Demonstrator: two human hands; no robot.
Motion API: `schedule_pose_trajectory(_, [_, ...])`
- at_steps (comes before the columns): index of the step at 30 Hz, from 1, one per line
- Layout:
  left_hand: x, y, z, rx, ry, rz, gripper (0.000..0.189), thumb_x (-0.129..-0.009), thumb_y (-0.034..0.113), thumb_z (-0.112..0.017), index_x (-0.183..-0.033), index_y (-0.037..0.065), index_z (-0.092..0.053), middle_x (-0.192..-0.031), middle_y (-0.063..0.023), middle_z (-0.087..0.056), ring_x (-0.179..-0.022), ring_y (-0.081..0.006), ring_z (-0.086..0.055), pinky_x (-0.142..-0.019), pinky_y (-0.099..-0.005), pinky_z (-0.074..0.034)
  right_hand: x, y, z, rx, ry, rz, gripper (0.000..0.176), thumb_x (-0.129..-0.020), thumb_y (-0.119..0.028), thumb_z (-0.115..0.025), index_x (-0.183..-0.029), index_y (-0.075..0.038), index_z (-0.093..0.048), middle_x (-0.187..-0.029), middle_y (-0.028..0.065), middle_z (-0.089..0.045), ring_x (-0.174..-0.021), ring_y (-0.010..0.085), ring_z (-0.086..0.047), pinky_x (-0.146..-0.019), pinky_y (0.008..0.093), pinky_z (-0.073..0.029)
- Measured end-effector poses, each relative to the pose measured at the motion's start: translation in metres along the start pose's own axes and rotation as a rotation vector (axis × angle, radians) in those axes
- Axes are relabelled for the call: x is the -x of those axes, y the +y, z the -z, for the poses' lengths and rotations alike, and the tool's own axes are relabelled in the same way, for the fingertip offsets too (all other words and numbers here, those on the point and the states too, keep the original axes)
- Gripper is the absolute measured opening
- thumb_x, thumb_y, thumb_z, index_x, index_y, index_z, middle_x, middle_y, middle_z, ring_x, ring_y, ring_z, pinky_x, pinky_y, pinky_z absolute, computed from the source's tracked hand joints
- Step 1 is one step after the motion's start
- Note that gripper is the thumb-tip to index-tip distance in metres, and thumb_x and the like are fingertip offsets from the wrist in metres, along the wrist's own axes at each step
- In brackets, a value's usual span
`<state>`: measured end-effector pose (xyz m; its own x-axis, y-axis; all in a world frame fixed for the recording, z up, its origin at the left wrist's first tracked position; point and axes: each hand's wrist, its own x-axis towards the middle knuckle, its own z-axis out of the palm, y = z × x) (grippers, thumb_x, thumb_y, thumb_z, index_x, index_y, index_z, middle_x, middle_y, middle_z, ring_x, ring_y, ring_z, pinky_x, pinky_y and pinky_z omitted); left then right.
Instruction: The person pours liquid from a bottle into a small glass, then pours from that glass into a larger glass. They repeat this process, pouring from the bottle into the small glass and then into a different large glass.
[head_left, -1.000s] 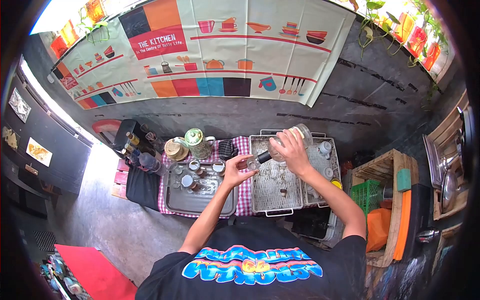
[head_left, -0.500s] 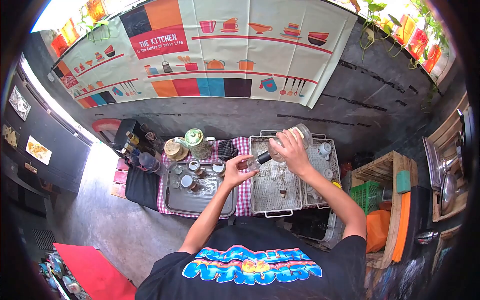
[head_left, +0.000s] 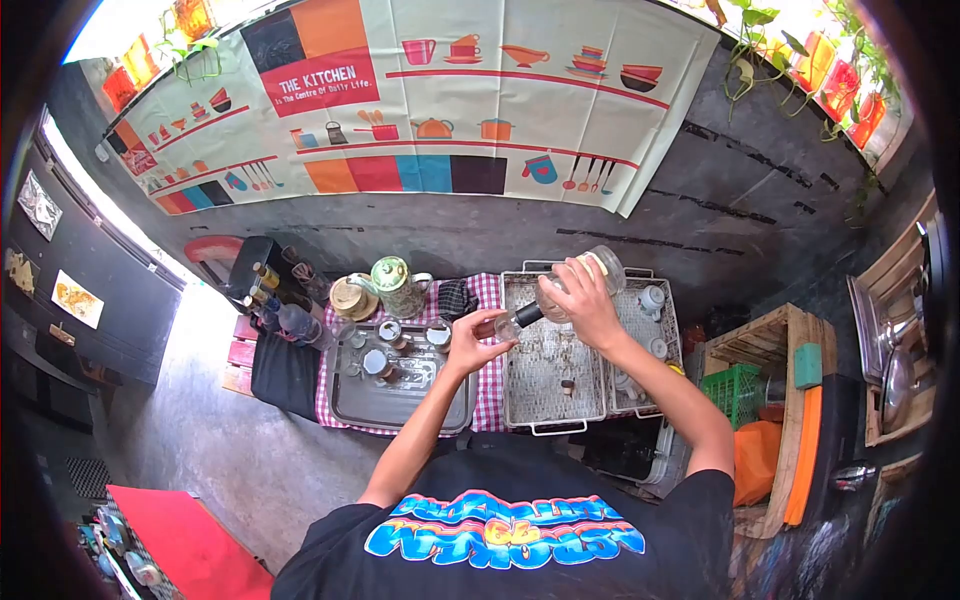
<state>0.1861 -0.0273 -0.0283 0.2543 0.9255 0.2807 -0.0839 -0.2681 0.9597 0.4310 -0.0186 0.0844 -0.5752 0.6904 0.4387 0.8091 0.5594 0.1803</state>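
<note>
My right hand [head_left: 587, 298] is wrapped round a clear glass bottle [head_left: 611, 263] with a black neck. The bottle is tilted, its neck pointing down and to the left. My left hand [head_left: 470, 342] holds a small clear glass [head_left: 508, 328] between thumb and fingers. The bottle's mouth is at the rim of that glass; whether liquid is flowing is too small to tell. Both are above a white wicker tray [head_left: 520, 408]. On this tray, below my hands, lies a small dark stopper [head_left: 568, 387].
Left of the wicker tray, a dark tray [head_left: 400, 408] holds several glasses with pale lids. Behind it stand a green patterned pot [head_left: 392, 284] and a woven lid [head_left: 352, 298]. More bottles [head_left: 296, 322] are further left. A second wicker tray [head_left: 630, 290] and a wooden crate [head_left: 790, 400] are on the right.
</note>
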Motion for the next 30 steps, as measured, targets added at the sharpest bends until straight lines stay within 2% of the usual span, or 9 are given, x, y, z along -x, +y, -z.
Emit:
schedule_pose_trajectory(3, [0.000, 0.000, 0.002, 0.005, -0.026, 0.024, 0.056, -0.071, 0.002, -0.088, -0.121, -0.006, -0.064, -0.113, -0.0088, -0.067, -0.101, -0.0157, -0.068, -0.091, -0.0300, -0.059, -0.001, -0.001, 0.001, 0.003, -0.002, 0.003, 0.057, -0.075, -0.002, -0.067, -0.129, -0.016, -0.059, -0.129, 0.0123, -0.055, -0.129, 0.0333, -0.049, -0.116, 0.0544, -0.030])
schedule_pose_trajectory(13, [-0.004, -0.006, 0.003, -0.007, -0.032, 0.021, 0.056, -0.072, 0.003, -0.088, -0.121, -0.005, -0.064, -0.115, -0.0105, -0.068, -0.102, -0.0174, -0.069, -0.093, -0.0320, -0.058, 0.004, 0.002, -0.010, -0.053, -0.002, -0.050, 0.060, -0.074, 0.002, -0.066, -0.131, -0.015, -0.059, -0.130, 0.0124, -0.055, -0.129, 0.0335, -0.050, -0.117, 0.0540, -0.029])
schedule_pose_trajectory(22, [-0.001, -0.022, 0.003, 0.011, -0.006, 0.048, 0.057, -0.071, 0.001, -0.088, -0.122, -0.004, -0.063, -0.115, -0.0100, -0.069, -0.104, -0.0170, -0.068, -0.095, -0.0327, -0.057, 0.031, -0.009, -0.046, -0.316, -0.038, -0.300, 0.066, -0.070, 0.005, -0.068, -0.133, -0.011, -0.058, -0.131, 0.0141, -0.055, -0.132, 0.0344, -0.046, -0.117, 0.0540, -0.026])
schedule_pose_trajectory(26, [0.001, -0.028, -0.004, 0.031, 0.033, 0.084, 0.056, -0.072, 0.001, -0.088, -0.122, -0.004, -0.063, -0.115, -0.0095, -0.068, -0.105, -0.0162, -0.068, -0.095, -0.0319, -0.057, 0.054, -0.018, -0.086, -0.501, 0.065, -0.454, 0.069, -0.065, -0.002, -0.073, -0.132, -0.010, -0.058, -0.132, 0.0134, -0.055, -0.131, 0.0343, -0.047, -0.114, 0.0502, -0.030])
schedule_pose_trajectory(27, [0.001, -0.029, -0.007, 0.038, 0.048, 0.094, 0.056, -0.072, 0.002, -0.088, -0.122, -0.003, -0.064, -0.115, -0.0094, -0.068, -0.105, -0.0160, -0.068, -0.095, -0.0316, -0.056, 0.058, -0.020, -0.096, -0.509, 0.111, -0.477, 0.079, -0.057, -0.013, -0.083, -0.131, -0.007, -0.056, -0.130, 0.0161, -0.058, -0.126, 0.0377, -0.052, -0.112, 0.0465, -0.036])
schedule_pose_trajectory(30, [0.007, -0.031, -0.013, 0.006, 0.117, 0.176, 0.056, -0.072, 0.003, -0.089, -0.121, -0.003, -0.064, -0.115, -0.0096, -0.068, -0.105, -0.0162, -0.068, -0.095, -0.0316, -0.057, 0.074, -0.033, -0.131, -0.735, 0.246, -0.651, 0.081, -0.056, -0.011, -0.086, -0.130, -0.005, -0.056, -0.128, 0.0184, -0.059, -0.122, 0.0384, -0.056, -0.107, 0.0448, -0.043])
